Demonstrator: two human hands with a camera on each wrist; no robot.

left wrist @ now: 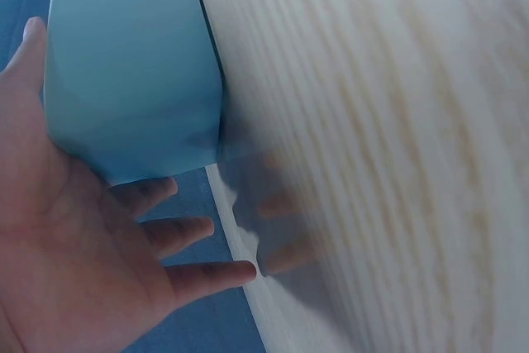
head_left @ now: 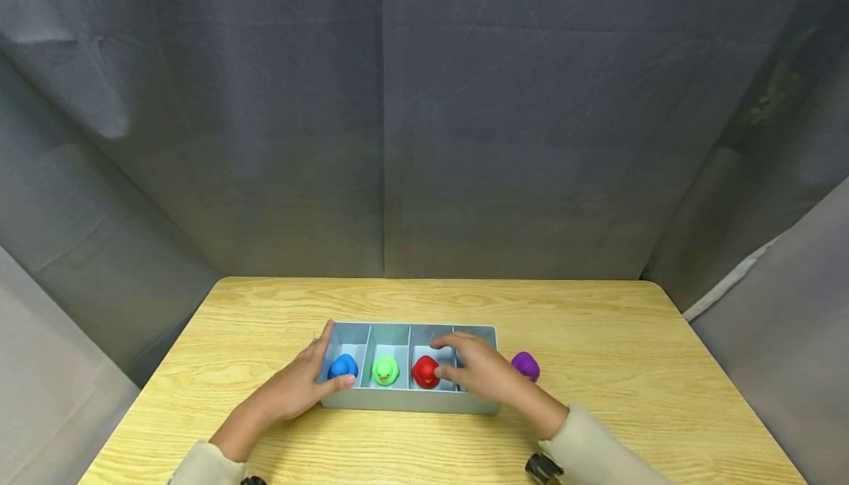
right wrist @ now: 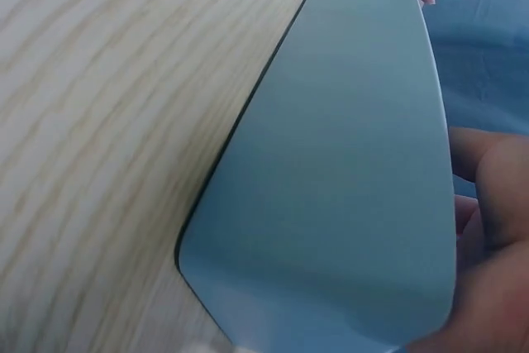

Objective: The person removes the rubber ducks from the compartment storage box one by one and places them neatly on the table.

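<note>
A grey-blue divided box (head_left: 411,399) stands on the table with a row of compartments. From left to right, a blue toy duck (head_left: 343,365), a green toy duck (head_left: 385,371) and a red toy duck (head_left: 425,372) sit in separate compartments. My left hand (head_left: 298,382) rests against the box's left end, its thumb over the front rim; the left wrist view shows its other fingers (left wrist: 211,277) straight and spread. Over the red duck's compartment is my right hand (head_left: 480,368), thumb and fingers apart, the thumb tip at the duck. It partly hides the rightmost compartment.
A purple toy duck (head_left: 525,365) lies on the table just right of the box, partly behind the right hand. The wood-grain table (head_left: 597,323) is bounded at the back and sides by grey curtains (head_left: 517,138).
</note>
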